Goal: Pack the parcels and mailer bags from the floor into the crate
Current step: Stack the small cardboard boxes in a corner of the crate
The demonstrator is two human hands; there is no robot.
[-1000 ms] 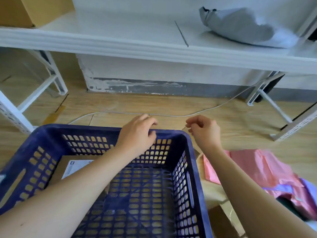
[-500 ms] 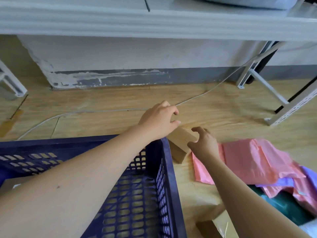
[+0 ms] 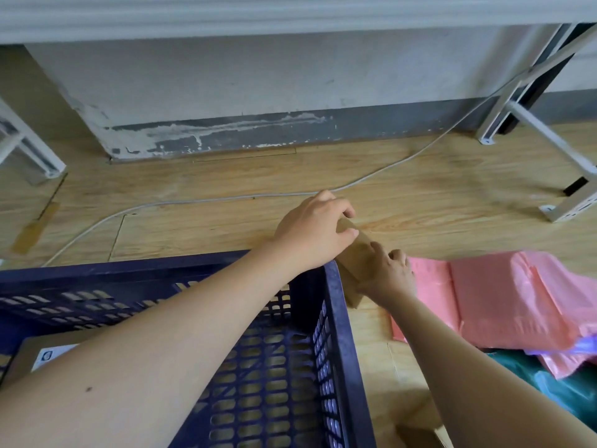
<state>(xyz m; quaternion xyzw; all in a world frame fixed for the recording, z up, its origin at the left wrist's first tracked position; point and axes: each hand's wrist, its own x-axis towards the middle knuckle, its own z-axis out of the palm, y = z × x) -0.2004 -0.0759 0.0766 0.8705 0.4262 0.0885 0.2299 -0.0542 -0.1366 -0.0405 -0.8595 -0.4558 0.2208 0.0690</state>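
Note:
A small brown cardboard parcel [image 3: 357, 257] lies on the wooden floor just beyond the far right corner of the dark blue slotted crate [image 3: 336, 318]. My left hand [image 3: 315, 231] reaches over the crate's corner and grips the parcel's far end. My right hand [image 3: 389, 274] grips its near right side. Inside the crate at the left lies a flat cardboard parcel [image 3: 32, 357] with a white label. A pink mailer bag [image 3: 497, 299] lies on the floor to the right, with a purple bag [image 3: 562, 349] and a green bag [image 3: 562, 383] beside it.
A grey cable [image 3: 193, 202] runs across the floor in front of the wall. White metal shelf legs [image 3: 549, 140] stand at the right and at the far left. A shelf edge spans the top. Another cardboard piece [image 3: 420, 434] shows at the bottom, near my right arm.
The view has dropped from the shelf toward the floor. Both hands moved from above the crate's far rim to the right, down onto the small brown parcel, and now hold it.

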